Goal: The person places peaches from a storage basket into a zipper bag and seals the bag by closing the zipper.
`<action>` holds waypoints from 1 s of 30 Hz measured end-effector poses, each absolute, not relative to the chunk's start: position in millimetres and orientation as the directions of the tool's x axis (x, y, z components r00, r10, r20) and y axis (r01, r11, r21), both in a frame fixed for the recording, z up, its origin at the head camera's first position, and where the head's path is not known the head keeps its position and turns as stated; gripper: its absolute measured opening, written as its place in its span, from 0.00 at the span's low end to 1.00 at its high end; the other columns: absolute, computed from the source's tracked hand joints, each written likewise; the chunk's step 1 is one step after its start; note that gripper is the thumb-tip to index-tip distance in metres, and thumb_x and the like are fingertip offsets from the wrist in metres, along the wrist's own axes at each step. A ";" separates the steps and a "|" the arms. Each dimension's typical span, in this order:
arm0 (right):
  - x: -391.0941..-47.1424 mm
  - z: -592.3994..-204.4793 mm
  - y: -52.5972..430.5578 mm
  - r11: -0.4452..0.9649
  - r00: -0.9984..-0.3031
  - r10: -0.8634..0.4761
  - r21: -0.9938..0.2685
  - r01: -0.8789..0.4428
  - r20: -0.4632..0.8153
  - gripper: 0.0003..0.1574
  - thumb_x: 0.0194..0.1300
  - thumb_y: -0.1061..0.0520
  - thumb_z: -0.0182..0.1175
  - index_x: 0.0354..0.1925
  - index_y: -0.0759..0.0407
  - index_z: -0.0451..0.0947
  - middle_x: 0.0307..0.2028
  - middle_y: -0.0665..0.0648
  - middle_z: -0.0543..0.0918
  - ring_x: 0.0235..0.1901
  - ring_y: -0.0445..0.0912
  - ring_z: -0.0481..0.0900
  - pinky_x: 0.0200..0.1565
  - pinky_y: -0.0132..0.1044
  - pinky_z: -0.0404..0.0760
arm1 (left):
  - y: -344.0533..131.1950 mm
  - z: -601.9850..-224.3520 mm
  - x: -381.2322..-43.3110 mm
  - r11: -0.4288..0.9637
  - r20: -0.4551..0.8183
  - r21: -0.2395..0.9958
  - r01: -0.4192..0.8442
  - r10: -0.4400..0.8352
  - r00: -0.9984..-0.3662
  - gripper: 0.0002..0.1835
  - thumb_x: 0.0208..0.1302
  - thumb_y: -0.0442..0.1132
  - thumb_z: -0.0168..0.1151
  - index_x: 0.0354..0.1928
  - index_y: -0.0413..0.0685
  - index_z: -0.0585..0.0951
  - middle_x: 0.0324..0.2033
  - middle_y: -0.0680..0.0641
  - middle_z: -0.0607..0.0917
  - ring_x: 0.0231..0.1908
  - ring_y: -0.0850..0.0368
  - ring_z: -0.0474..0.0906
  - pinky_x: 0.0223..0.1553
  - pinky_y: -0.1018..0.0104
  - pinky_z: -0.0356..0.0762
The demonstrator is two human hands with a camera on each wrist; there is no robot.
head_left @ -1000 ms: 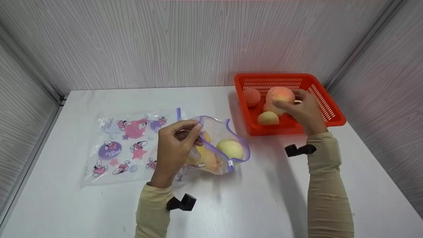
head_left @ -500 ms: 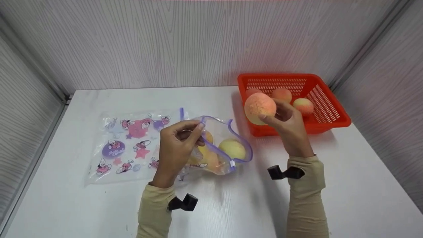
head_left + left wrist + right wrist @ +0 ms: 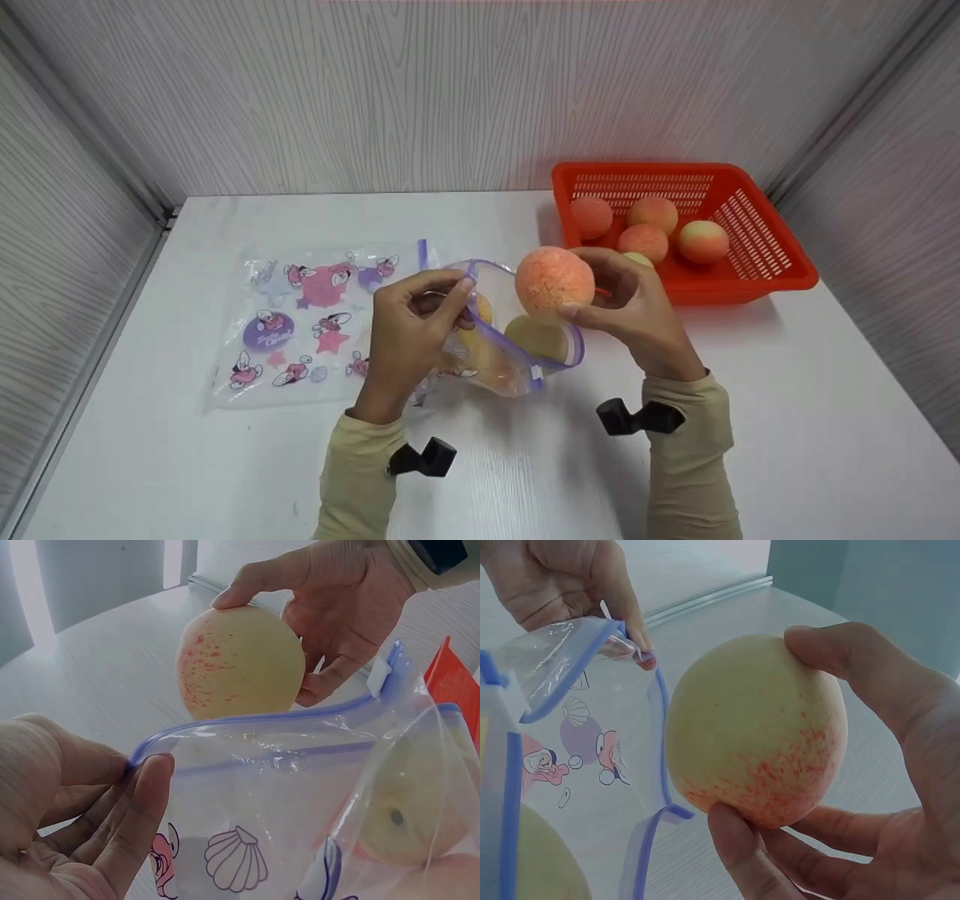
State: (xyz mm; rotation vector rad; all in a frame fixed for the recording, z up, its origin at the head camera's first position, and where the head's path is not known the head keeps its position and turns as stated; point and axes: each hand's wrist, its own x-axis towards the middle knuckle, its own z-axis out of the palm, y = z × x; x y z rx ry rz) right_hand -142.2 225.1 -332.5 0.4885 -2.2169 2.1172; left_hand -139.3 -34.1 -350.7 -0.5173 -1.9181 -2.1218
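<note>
My left hand (image 3: 415,322) pinches the purple-edged rim of a clear zip bag (image 3: 501,367) between thumb and fingers, and the bag's mouth gapes toward the right. Inside the bag lie several yellowish peaches, one of them a pale peach (image 3: 536,337) close to the opening. A pink-and-yellow peach (image 3: 555,283) is gripped by my right hand (image 3: 630,315), thumb on one side and fingers on the other. In the head view this peach overlaps the bag's mouth. The right wrist view shows the held peach (image 3: 757,735) just beside the purple rim, outside the bag.
A red plastic basket (image 3: 739,289) with several more peaches stands at the back right. A second clear bag (image 3: 300,326) printed with pink and purple cartoon figures lies flat on the white table (image 3: 187,465) at the left. A grey wood-grain wall (image 3: 375,97) borders the back.
My right hand has lifted a peach out of the red basket and carried it left and nearer, to the bag's mouth. My left hand still pinches the rim in about the same place.
</note>
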 end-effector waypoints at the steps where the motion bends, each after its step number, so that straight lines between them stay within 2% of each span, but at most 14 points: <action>1: -142.0 -332.0 224.0 0.030 -0.947 -0.213 -0.967 -0.253 0.241 0.35 0.52 0.68 0.70 0.60 0.62 0.78 0.56 0.63 0.80 0.56 0.60 0.76 0.58 0.48 0.82 | -33.9 -350.5 -139.5 -0.112 0.412 0.908 0.404 0.060 -0.909 0.08 0.68 0.29 0.65 0.43 0.29 0.85 0.31 0.39 0.87 0.25 0.50 0.86 0.30 0.58 0.88; 7: -140.0 -330.0 217.1 0.100 -0.942 -0.267 -0.967 -0.235 0.202 0.35 0.53 0.65 0.74 0.61 0.61 0.78 0.54 0.61 0.81 0.54 0.57 0.78 0.55 0.48 0.83 | -34.9 -351.2 -140.4 -0.112 0.416 0.906 0.408 0.056 -0.908 0.07 0.68 0.29 0.65 0.43 0.30 0.86 0.30 0.39 0.87 0.25 0.49 0.86 0.29 0.57 0.88; 18: -137.7 -328.6 214.6 0.204 -0.949 -0.263 -0.952 -0.230 0.174 0.38 0.53 0.61 0.78 0.61 0.60 0.78 0.53 0.57 0.83 0.49 0.54 0.81 0.53 0.44 0.84 | -33.8 -351.3 -139.7 -0.110 0.407 0.910 0.399 0.057 -0.912 0.07 0.68 0.30 0.65 0.43 0.31 0.86 0.31 0.40 0.87 0.25 0.48 0.86 0.29 0.56 0.88; 22: -139.8 -329.9 217.7 0.213 -0.945 -0.213 -0.932 -0.294 0.250 0.32 0.57 0.64 0.75 0.60 0.63 0.79 0.51 0.59 0.84 0.47 0.54 0.81 0.52 0.41 0.84 | -33.2 -350.5 -139.6 -0.100 0.421 0.904 0.415 0.043 -0.906 0.07 0.68 0.30 0.66 0.42 0.31 0.86 0.31 0.40 0.88 0.26 0.50 0.86 0.29 0.58 0.88; 26: -143.7 -331.6 223.2 0.210 -0.930 -0.077 -0.906 -0.367 0.359 0.23 0.62 0.64 0.71 0.56 0.63 0.82 0.47 0.61 0.85 0.40 0.55 0.81 0.40 0.36 0.86 | -33.7 -349.5 -139.8 -0.084 0.429 0.901 0.425 0.032 -0.903 0.07 0.68 0.31 0.66 0.42 0.31 0.86 0.32 0.37 0.87 0.26 0.50 0.86 0.30 0.59 0.88; 28: -145.8 -333.2 227.8 0.278 -0.918 -0.018 -0.880 -0.385 0.395 0.20 0.64 0.63 0.70 0.54 0.62 0.83 0.44 0.59 0.86 0.36 0.54 0.81 0.34 0.34 0.86 | -34.4 -349.8 -139.9 -0.090 0.426 0.902 0.421 0.035 -0.904 0.08 0.68 0.30 0.65 0.43 0.31 0.86 0.33 0.35 0.87 0.25 0.50 0.86 0.30 0.59 0.88; 30: -147.3 -334.8 233.7 0.391 -0.917 -0.031 -0.840 -0.376 0.397 0.17 0.64 0.61 0.71 0.52 0.62 0.85 0.41 0.57 0.86 0.32 0.52 0.80 0.32 0.34 0.85 | -35.0 -349.7 -139.5 -0.102 0.420 0.904 0.414 0.041 -0.907 0.08 0.68 0.30 0.65 0.44 0.30 0.86 0.33 0.33 0.87 0.24 0.49 0.86 0.29 0.58 0.88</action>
